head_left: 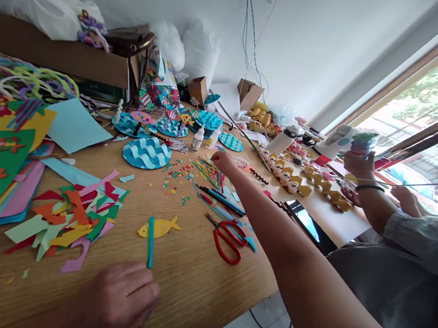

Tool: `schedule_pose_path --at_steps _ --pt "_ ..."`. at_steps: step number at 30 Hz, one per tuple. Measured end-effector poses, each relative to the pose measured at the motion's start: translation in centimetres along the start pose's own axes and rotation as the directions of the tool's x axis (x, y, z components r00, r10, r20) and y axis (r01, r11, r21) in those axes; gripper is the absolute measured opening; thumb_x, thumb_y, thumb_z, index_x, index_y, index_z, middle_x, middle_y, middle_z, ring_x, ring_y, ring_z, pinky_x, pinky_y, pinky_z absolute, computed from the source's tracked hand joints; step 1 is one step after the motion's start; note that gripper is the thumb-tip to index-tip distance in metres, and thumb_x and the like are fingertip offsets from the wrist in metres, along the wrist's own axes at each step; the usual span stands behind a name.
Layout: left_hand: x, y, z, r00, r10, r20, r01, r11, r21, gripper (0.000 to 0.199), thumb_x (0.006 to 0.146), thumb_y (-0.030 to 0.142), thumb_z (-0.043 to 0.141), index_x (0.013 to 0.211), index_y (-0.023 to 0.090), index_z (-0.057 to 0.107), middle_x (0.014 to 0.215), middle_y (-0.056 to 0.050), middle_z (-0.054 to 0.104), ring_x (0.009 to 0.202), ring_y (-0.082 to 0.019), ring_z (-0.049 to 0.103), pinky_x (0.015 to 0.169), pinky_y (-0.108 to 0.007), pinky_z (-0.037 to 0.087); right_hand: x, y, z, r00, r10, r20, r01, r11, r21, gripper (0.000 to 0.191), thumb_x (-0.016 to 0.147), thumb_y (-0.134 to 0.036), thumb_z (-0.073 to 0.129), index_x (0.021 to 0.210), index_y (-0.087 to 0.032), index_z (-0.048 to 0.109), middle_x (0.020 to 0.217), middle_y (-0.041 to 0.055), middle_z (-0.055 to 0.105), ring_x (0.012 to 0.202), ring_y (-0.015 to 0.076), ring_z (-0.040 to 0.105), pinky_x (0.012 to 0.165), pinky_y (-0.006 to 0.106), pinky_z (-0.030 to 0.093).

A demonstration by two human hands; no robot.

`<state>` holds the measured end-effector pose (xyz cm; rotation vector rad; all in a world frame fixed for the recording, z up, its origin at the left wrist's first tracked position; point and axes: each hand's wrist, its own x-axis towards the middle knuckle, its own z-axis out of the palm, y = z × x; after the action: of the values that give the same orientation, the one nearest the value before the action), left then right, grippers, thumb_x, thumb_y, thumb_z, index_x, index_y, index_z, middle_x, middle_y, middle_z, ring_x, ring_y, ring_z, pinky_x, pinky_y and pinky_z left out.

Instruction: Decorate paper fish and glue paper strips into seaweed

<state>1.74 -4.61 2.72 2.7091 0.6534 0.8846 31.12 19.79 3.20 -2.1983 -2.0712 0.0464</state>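
My left hand (118, 295) rests curled at the front of the wooden table, its fingers folded under so that anything inside is hidden. Just beyond its knuckles lies a narrow blue-green paper strip (150, 243), crossing a yellow paper fish (161, 228). My right arm stretches far across the table. The right hand (223, 160) is closed above the far end of a heap of thin coloured paper strips (210, 172), near two small glue bottles (197, 139); its fingertips do not show clearly. Scissors with red handles (229, 240) lie under my right forearm's left side.
Paper scraps (72, 215) and stacked coloured sheets (26, 188) lie at left. Blue wavy discs (147, 152) stand behind, with pens (222, 200) and a tablet (311, 226) to the right. Another person's hand (358, 164) holds a roundish item by the window.
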Motion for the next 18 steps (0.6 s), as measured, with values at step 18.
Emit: schedule_pose_path --at_steps 18 --pt "-0.3 -0.4 0.3 1.000 -0.020 0.009 0.019 1.000 0.023 0.023 0.088 0.014 0.030 0.085 0.021 0.052 0.067 0.000 0.055 0.063 -0.013 0.055 0.059 -0.020 0.045 1.1 -1.3 0.2 0.997 0.022 0.080 -0.018 0.998 -0.053 0.024 0.072 -0.023 0.055 0.092 -0.017 0.067 0.098 0.0089 0.064 0.087 0.0190 0.057 0.069 0.023 0.042"
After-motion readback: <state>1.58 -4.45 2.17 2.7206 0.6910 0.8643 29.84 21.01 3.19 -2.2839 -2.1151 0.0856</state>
